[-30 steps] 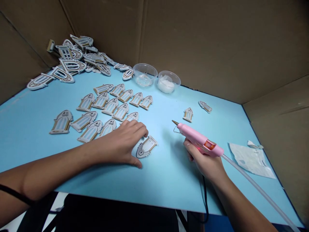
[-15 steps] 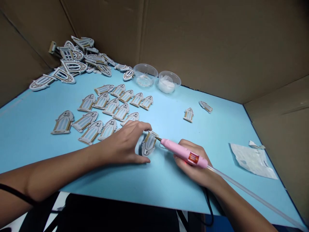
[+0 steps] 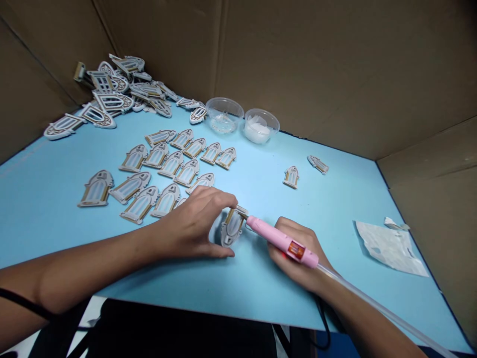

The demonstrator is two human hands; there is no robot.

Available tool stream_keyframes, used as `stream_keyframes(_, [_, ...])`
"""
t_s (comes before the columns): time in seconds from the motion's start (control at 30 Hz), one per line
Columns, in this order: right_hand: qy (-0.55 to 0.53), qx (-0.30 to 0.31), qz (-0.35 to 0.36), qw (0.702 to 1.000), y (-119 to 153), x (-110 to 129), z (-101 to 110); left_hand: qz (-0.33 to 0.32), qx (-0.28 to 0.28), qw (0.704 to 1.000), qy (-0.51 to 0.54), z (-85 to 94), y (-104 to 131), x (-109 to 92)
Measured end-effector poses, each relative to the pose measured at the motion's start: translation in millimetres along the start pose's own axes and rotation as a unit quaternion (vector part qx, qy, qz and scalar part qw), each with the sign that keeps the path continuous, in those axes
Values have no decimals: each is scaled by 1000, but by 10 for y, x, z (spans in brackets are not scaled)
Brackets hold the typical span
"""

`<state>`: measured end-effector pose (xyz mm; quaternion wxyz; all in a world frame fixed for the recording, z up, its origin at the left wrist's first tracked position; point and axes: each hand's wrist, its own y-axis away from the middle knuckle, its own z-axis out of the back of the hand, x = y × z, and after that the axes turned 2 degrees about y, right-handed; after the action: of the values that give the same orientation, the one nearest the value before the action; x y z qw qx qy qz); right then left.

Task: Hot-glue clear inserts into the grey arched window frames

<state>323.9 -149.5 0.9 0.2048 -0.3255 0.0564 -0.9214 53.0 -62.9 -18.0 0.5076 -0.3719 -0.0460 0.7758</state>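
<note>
Between the thumb and fingers of my left hand (image 3: pixel 203 221) is a small arched window piece (image 3: pixel 231 227), tilted with its flat end up. My right hand (image 3: pixel 298 248) is wrapped round a pink glue gun (image 3: pixel 274 234), whose metal tip meets the upper edge of that piece. A clear glue stick (image 3: pixel 357 286) runs out of the back of the gun. Several similar window pieces (image 3: pixel 187 172) lie in rows left of and beyond my left hand, and some are partly hidden by it.
A heap of larger window pieces (image 3: pixel 114 101) lies at the back left. Two clear tubs (image 3: pixel 224 114) (image 3: pixel 261 127) stand by the cardboard wall (image 3: pixel 316 64). Two small pieces (image 3: pixel 291 177) (image 3: pixel 318 164) and torn paper (image 3: pixel 389 247) lie on the right of the blue table (image 3: pixel 208 286).
The held piece, my left fingertips and the glue gun tip have shifted slightly right and down. The back of the gun has moved slightly left.
</note>
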Motion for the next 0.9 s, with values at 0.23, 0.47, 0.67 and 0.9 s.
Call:
stream_keyframes(0.23, [28, -9, 17, 999, 0, 15, -5, -11, -7, 1000, -7, -9, -1, 5])
stream_keyframes(0.47, [17, -17, 7, 1000, 17, 0, -11, -11, -14, 1000, -10, 6, -7, -11])
stream_keyframes(0.67, [13, -18, 11, 1000, 14, 8, -6, -9, -19, 1000, -8, -2, -2, -4])
stream_keyframes(0.9, [17, -11, 6, 1000, 16, 7, -4, -10, -22, 1000, -8, -19, 10, 14])
